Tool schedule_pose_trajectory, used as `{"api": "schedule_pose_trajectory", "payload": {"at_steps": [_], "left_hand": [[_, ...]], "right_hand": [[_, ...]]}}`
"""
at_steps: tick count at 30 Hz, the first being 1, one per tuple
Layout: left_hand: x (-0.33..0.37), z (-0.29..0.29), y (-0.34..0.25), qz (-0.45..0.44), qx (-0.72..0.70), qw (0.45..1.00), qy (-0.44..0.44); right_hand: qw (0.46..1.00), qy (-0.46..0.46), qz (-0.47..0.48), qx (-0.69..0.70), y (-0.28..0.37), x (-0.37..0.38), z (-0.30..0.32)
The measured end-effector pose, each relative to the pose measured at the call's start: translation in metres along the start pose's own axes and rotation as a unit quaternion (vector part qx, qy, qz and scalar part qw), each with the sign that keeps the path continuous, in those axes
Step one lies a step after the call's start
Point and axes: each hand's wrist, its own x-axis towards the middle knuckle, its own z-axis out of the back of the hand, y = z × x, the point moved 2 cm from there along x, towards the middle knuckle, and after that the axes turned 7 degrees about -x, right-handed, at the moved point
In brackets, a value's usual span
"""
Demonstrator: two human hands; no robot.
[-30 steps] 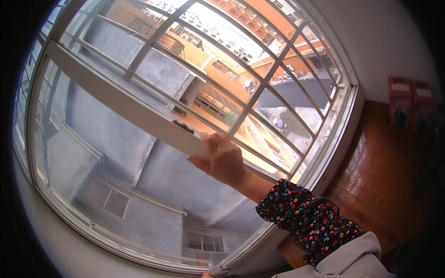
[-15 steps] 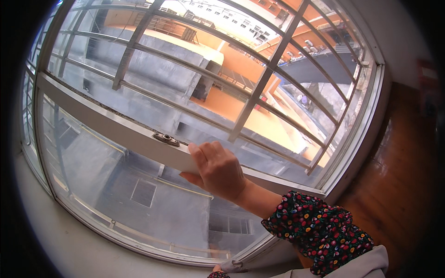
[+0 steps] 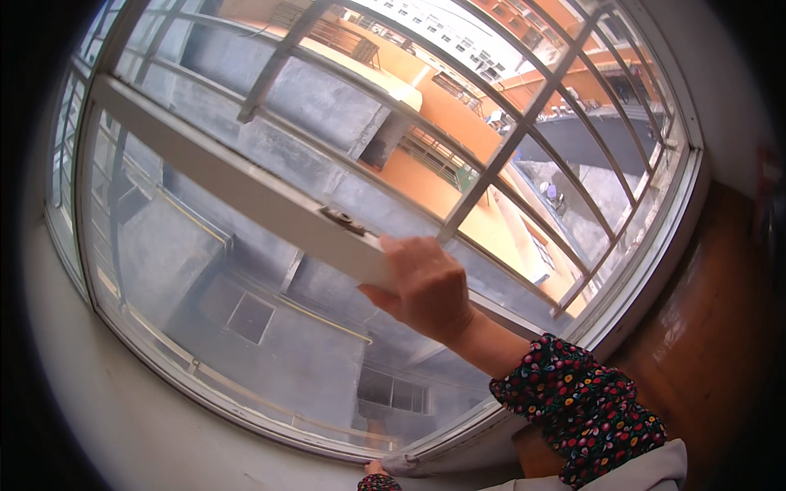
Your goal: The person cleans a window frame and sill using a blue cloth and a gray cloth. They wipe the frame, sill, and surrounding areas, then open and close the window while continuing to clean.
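My right hand (image 3: 430, 286) is closed around the white frame bar of a window sash (image 3: 237, 204). Its thumb lies against the pane side and its fingers curl over the bar's far edge, just beyond a metal latch (image 3: 344, 219). A black floral sleeve covers that forearm. At the bottom edge my left hand (image 3: 374, 467) shows only in part. It is by the lower window frame and touches a grey cloth (image 3: 401, 466); its fingers are too small and hidden to tell whether they grip it. The window pane (image 3: 246, 278) is see-through, with faint reflections.
Metal security bars (image 3: 499, 159) cross the opening outside the window. Beyond them are orange and grey buildings. A pale wall or sill (image 3: 139, 385) runs along the lower left. On the right is a shiny brown wooden surface (image 3: 679, 327), beside the window track (image 3: 647, 254).
In the picture, the sash bar, its latch and my right hand have shifted right, and the outside view has shifted too. My right hand stays on the bar. My left hand has barely moved.
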Motion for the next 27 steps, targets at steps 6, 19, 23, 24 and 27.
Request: {"api": "schedule_pose_trajectory", "payload": {"at_steps": [6, 19, 23, 24, 27], "left_hand": [[0.009, -0.011, 0.015, -0.122, -0.136, 0.969, -0.167], [0.035, -0.029, 0.038, -0.116, -0.105, 0.971, -0.182], [0.032, -0.028, 0.039, -0.122, -0.084, 0.974, -0.171], [0.033, -0.028, 0.042, -0.123, -0.08, 0.975, -0.169], [0.042, -0.027, 0.052, -0.134, -0.067, 0.975, -0.164]], "right_hand": [[0.999, 0.01, 0.029, -0.042, -0.008, -0.003, -0.001], [0.978, -0.028, 0.097, -0.185, 0.023, 0.037, -0.011], [0.969, -0.03, 0.083, -0.232, 0.048, 0.103, -0.049], [0.972, -0.038, 0.091, -0.213, 0.054, 0.11, -0.053], [0.98, -0.039, 0.11, -0.163, 0.058, 0.123, -0.056]]}}
